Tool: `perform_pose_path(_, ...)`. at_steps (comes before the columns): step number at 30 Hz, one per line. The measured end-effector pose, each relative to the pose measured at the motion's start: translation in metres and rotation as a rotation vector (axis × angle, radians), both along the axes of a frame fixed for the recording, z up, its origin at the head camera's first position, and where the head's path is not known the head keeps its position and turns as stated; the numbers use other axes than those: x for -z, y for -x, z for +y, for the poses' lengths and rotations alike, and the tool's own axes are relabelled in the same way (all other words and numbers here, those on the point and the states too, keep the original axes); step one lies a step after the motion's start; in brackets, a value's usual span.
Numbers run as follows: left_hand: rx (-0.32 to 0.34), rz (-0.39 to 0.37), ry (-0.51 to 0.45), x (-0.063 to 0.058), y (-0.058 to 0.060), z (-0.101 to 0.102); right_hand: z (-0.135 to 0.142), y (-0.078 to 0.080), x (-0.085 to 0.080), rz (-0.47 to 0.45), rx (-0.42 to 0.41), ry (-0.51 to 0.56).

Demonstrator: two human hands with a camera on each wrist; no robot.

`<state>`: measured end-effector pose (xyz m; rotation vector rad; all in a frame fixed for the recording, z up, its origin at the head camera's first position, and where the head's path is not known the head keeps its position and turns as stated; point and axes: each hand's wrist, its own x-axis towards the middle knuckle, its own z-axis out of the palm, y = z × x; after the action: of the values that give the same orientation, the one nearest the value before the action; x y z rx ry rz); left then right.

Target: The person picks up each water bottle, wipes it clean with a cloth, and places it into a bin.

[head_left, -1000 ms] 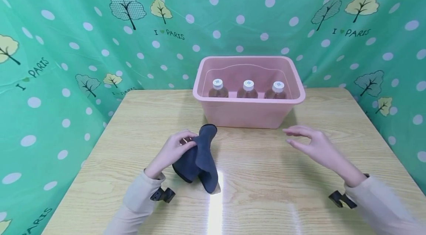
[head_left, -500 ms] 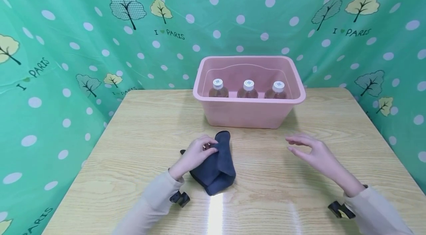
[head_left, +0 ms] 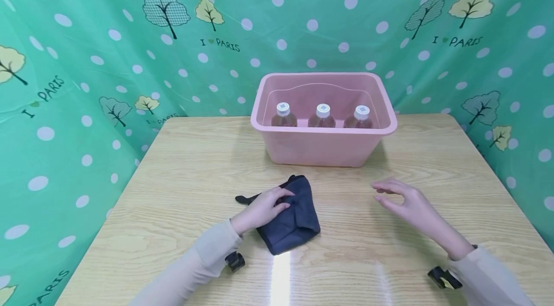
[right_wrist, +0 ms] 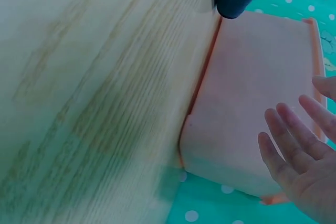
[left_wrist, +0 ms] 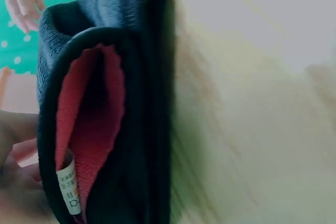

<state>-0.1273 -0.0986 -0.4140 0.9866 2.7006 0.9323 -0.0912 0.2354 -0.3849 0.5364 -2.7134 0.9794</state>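
In the head view, a dark blue cloth (head_left: 297, 223) with black edging is bunched on the wooden table at centre. My left hand (head_left: 265, 207) grips its upper left part between fingers and thumb. A thin black strap (head_left: 246, 199) sticks out to its left. The left wrist view looks into a fold, showing a red fleecy inner side (left_wrist: 100, 124) and a small white label (left_wrist: 69, 188). My right hand (head_left: 409, 200) hovers over the right side of the table, holding nothing, its fingers apart from the thumb. The right wrist view shows those fingers (right_wrist: 294, 156) loosely extended.
Behind the cloth stands a pink plastic bin (head_left: 318, 145). Inside it are three bottles with white caps; the middle bottle (head_left: 322, 121) and others hold brownish contents. A green dotted curtain (head_left: 225, 89) encloses the back and sides of the wooden table (head_left: 182, 161).
My left hand has carried the cloth to the right and lower, and its dangling folds have spread out flatter. The right hand has sunk slightly.
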Motion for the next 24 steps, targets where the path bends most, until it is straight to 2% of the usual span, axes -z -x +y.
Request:
perform_pose_path(5,0.045,-0.004,0.145,0.003,-0.004,-0.002,0.000,0.001,0.003,0.007,-0.004,-0.009)
perform_pose_path(10,0.077,0.004,0.246,0.005,-0.007,-0.004,0.000,0.001,0.004,0.010,-0.014,-0.013)
perform_pose_path(17,0.121,0.036,0.337,0.006,-0.008,-0.011,-0.001,0.000,0.003,-0.011,-0.034,-0.007)
perform_pose_path(24,0.185,0.039,0.378,0.007,-0.005,-0.021,0.000,-0.001,0.003,-0.029,-0.051,-0.022)
